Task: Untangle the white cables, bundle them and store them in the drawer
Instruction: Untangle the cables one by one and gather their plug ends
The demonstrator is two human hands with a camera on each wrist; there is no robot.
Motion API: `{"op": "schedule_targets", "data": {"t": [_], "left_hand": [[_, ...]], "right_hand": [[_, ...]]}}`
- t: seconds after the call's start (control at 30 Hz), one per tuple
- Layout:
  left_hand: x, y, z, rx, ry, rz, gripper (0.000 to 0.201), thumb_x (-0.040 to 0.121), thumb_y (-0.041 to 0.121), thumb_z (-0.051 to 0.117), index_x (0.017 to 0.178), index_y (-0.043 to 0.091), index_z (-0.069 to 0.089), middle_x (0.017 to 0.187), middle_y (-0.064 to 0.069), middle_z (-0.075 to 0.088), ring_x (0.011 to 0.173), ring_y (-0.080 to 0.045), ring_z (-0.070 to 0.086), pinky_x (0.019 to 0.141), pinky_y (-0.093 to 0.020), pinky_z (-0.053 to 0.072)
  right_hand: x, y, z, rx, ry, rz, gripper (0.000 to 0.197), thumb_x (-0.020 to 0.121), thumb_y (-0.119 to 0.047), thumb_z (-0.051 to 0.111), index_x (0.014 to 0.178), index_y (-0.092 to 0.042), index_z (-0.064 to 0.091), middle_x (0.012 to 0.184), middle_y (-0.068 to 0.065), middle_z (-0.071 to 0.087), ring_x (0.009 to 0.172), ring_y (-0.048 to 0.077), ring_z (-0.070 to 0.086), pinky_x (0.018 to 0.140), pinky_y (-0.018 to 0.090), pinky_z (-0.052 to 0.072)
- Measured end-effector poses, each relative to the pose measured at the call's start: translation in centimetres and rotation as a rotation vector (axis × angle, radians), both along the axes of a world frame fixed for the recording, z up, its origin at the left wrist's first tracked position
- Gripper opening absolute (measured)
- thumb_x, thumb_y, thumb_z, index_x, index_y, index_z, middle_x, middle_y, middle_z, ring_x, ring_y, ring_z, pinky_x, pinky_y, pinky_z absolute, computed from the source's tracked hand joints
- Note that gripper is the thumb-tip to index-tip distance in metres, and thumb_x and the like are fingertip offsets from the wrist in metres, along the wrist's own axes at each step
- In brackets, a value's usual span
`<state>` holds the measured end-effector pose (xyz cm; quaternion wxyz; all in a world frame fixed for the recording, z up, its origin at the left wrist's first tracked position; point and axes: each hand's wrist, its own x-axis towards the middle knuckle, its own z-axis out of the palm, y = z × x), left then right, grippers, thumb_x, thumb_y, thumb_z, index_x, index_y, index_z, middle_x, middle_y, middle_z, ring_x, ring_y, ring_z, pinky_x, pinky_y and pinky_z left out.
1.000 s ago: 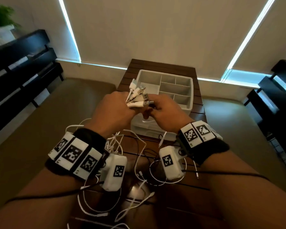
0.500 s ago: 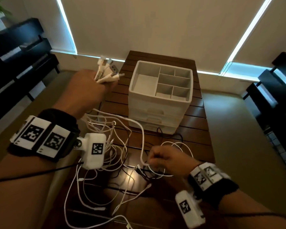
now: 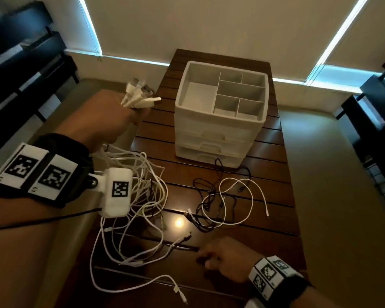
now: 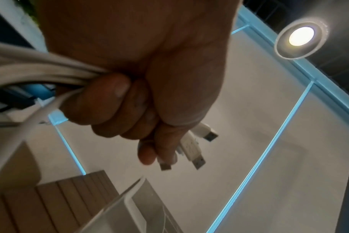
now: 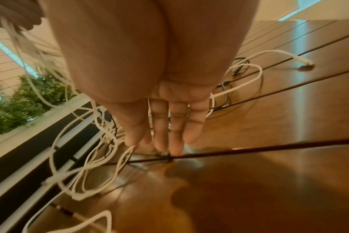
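Note:
My left hand [image 3: 129, 114] is raised at the table's left edge and grips several white cables, their USB plugs [image 3: 140, 96] fanning out above the fist. The left wrist view shows its fingers [image 4: 118, 100] curled round the cords [image 4: 30, 71], with plugs [image 4: 191, 146] poking out below. The cords hang down into a white tangle [image 3: 142, 196] on the table. My right hand [image 3: 203, 260] hovers low near the front edge with fingers [image 5: 175, 126] straight, holding nothing, just above a white loop [image 5: 127, 151]. The white drawer unit [image 3: 220, 138] stands at the back, drawers shut.
One white cable [image 3: 253, 185] lies looped among black cables [image 3: 200, 210] in the middle of the dark slatted wooden table [image 3: 276, 218]. The unit's top is an open divided tray [image 3: 222, 70]. Dark benches flank the table left and right.
My right hand has let go of the white cable it pinched and drawn back toward the near edge. The left hand stays raised at the left with the plugs.

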<state>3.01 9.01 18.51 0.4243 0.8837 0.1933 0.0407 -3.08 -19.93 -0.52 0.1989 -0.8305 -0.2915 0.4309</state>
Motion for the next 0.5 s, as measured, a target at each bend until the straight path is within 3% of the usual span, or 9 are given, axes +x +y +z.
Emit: {"op": "schedule_targets", "data": {"t": [0.07, 0.13, 0.2, 0.3, 0.4, 0.5], "left_hand": [[-0.3, -0.8, -0.8, -0.036, 0.126, -0.062, 0.038, 0.086, 0.012, 0.064, 0.053, 0.031, 0.070, 0.035, 0.008, 0.047, 0.032, -0.003, 0.035, 0.038, -0.021, 0.025], [-0.6, -1.3, -1.9, -0.040, 0.217, -0.095, 0.031, 0.086, 0.010, 0.064, 0.059, 0.024, 0.071, 0.034, 0.008, 0.046, 0.030, -0.003, 0.034, 0.038, -0.021, 0.026], [-1.0, -1.6, -2.8, -0.051, 0.274, -0.117, 0.020, 0.087, 0.013, 0.066, 0.067, 0.016, 0.068, 0.037, 0.008, 0.048, 0.031, -0.004, 0.035, 0.039, -0.022, 0.028], [-1.4, -1.9, -4.0, -0.134, 0.284, -0.115, 0.011, 0.086, 0.016, 0.067, 0.078, 0.010, 0.070, 0.052, 0.002, 0.052, 0.041, -0.010, 0.039, 0.041, -0.022, 0.028], [-1.3, -2.2, -4.9, -0.197, 0.274, -0.099, 0.013, 0.086, 0.016, 0.067, 0.074, 0.010, 0.067, 0.060, -0.005, 0.050, 0.050, -0.017, 0.039, 0.046, -0.025, 0.027], [-1.2, -2.9, -5.5, -0.243, 0.247, -0.098, 0.019, 0.088, 0.019, 0.066, 0.069, 0.016, 0.066, 0.053, 0.001, 0.049, 0.040, -0.009, 0.037, 0.040, -0.023, 0.027]], "right_hand": [[1.1, 0.2, -0.1, 0.041, -0.088, -0.145, 0.024, 0.093, -0.025, 0.058, 0.116, -0.024, 0.064, 0.112, -0.008, 0.061, 0.093, 0.003, 0.057, 0.079, 0.015, 0.044], [2.3, 1.3, -0.1, 0.069, -0.166, -0.238, 0.021, 0.094, -0.023, 0.058, 0.113, -0.022, 0.064, 0.108, -0.006, 0.062, 0.082, -0.003, 0.054, 0.070, 0.009, 0.041], [3.3, 2.8, -0.7, 0.045, -0.241, -0.220, 0.021, 0.094, -0.023, 0.057, 0.113, -0.020, 0.065, 0.107, -0.003, 0.063, 0.087, 0.003, 0.057, 0.074, 0.014, 0.044], [4.2, 5.1, -2.4, -0.106, -0.362, -0.044, 0.023, 0.094, -0.022, 0.054, 0.114, -0.016, 0.064, 0.110, 0.004, 0.064, 0.097, 0.017, 0.061, 0.082, 0.028, 0.050], [4.7, 6.1, -3.7, -0.250, -0.399, 0.054, 0.026, 0.094, -0.016, 0.050, 0.118, -0.009, 0.058, 0.116, 0.012, 0.060, 0.103, 0.027, 0.060, 0.085, 0.034, 0.049], [4.8, 6.6, -4.2, -0.319, -0.442, 0.116, 0.030, 0.095, -0.013, 0.045, 0.124, -0.007, 0.052, 0.120, 0.013, 0.057, 0.105, 0.031, 0.061, 0.093, 0.042, 0.047]]}}
